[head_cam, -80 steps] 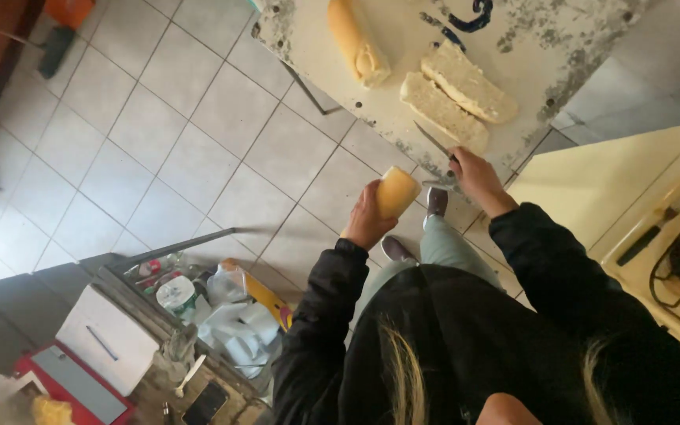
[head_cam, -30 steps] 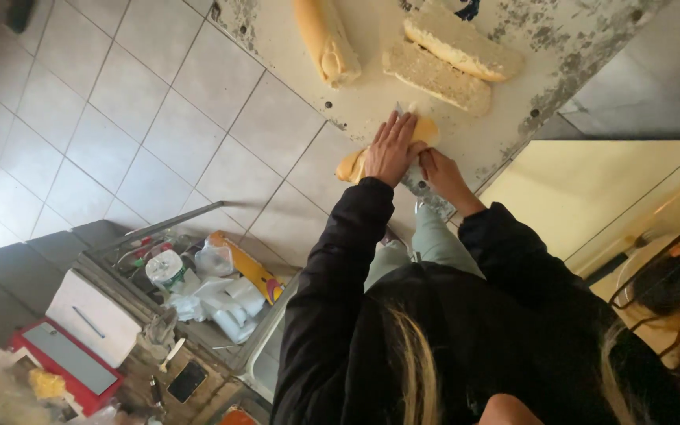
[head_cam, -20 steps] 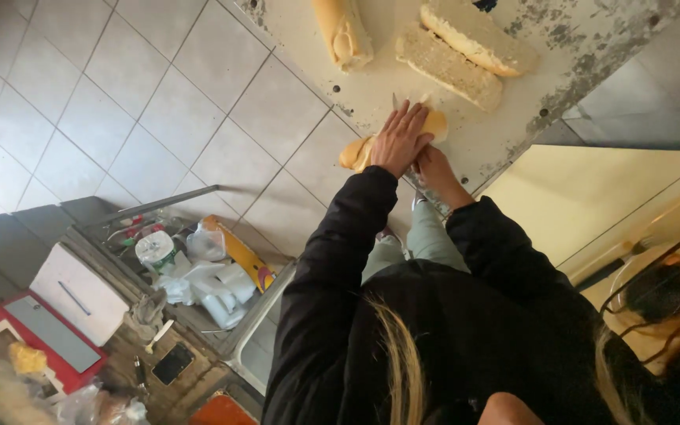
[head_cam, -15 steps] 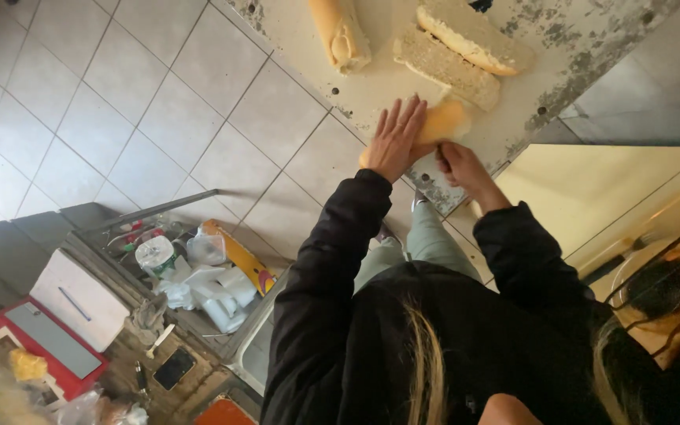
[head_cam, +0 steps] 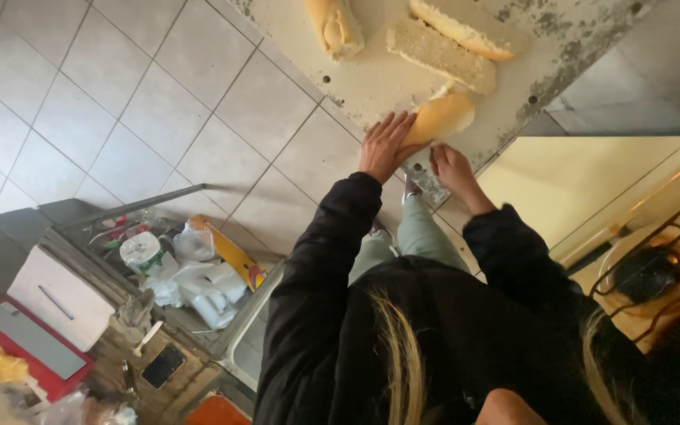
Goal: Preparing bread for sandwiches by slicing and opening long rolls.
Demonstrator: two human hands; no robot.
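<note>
Golden bread roll (head_cam: 438, 118) apparently slid farther right.

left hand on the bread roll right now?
Yes. The left hand lies flat on the near end of the bread roll, pressing it to the worn table.

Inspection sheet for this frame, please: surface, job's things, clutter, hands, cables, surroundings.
Surface: worn pale table, paint flaking at its edges.
Job's things: bread piece at the table's near edge; knife not clearly visible.
Clutter: split loaf halves and another loaf further back on the table.
Hands: left hand lies flat against the bread piece; right hand closed just beside it, what it grips is hidden.
Cables: nothing seen.
Surroundings: tiled floor; crowded crate of bottles and bags; stove grate.
</note>
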